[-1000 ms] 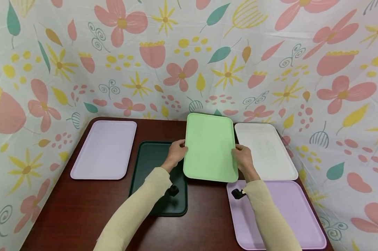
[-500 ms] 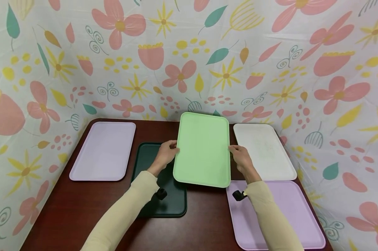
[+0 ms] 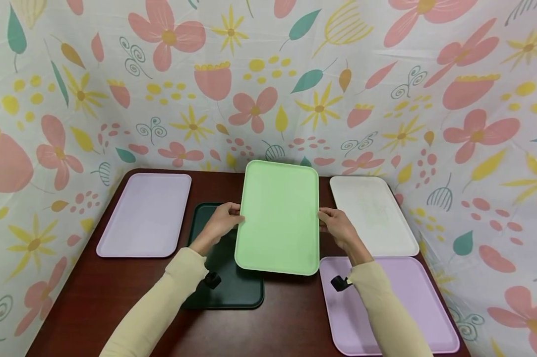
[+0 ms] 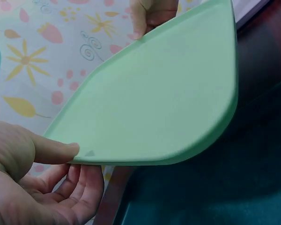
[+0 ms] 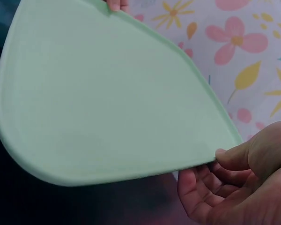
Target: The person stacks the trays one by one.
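A light green rectangular tray (image 3: pixel 278 218) is held up above the table, its face toward the head camera. My left hand (image 3: pixel 223 220) grips its left edge, with the thumb on the rim and the fingers beneath, as the left wrist view shows at the tray (image 4: pixel 145 98). On the opposite edge my right hand (image 3: pixel 338 226) pinches the rim the same way; in the right wrist view its thumb lies on the tray (image 5: pixel 107 103). Below and left, a dark green tray (image 3: pixel 232 292) lies on the table, partly hidden by the left arm and the green tray.
A pale lilac tray (image 3: pixel 145 215) lies at the back left of the brown table (image 3: pixel 290 317). At the back right is a white tray (image 3: pixel 373 213), and in front of it a purple tray (image 3: pixel 411 302), partly under the right arm. A flower-patterned cloth (image 3: pixel 268 74) hangs behind.
The green tray has moved left and somewhat nearer, carried by both hands, and now overlaps more of the dark green tray in the head view. The other trays stay where they were.
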The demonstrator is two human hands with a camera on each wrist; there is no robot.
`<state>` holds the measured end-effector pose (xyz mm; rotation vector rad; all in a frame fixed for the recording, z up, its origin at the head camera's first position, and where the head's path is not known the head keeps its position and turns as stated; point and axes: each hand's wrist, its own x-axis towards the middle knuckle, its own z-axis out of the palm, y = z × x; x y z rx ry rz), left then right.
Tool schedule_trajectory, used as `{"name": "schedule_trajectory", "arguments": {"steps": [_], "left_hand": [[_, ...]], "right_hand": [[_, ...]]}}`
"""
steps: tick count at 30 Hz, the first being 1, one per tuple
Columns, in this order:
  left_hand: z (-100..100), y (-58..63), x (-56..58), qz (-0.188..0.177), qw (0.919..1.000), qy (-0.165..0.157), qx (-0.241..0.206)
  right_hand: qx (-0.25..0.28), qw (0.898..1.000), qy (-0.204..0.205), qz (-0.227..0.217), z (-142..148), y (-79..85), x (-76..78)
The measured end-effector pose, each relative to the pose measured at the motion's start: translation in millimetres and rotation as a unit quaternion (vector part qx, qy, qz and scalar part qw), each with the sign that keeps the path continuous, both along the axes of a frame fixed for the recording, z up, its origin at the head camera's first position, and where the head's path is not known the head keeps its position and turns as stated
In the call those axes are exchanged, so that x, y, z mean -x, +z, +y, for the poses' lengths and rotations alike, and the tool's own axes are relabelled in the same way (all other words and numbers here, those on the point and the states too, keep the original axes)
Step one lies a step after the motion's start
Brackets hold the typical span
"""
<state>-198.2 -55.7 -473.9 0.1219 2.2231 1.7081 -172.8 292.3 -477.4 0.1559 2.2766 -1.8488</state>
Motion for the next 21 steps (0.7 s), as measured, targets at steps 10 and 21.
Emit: {"name": "schedule_trajectory", "arguments": {"steps": [10,21], "left_hand": [[-20,3.2,-5.2,-0.002,1.0,-0.001,0.003],[-43,8.8,-13.7,0.001,0.9998,0.011,0.014]], "right_hand": [[-0.002,1.0,0.025,0.011,-14,5.6,-5.6],[0.001,0.999,0.042,0.018,-34,16.0,-13.1]]}}
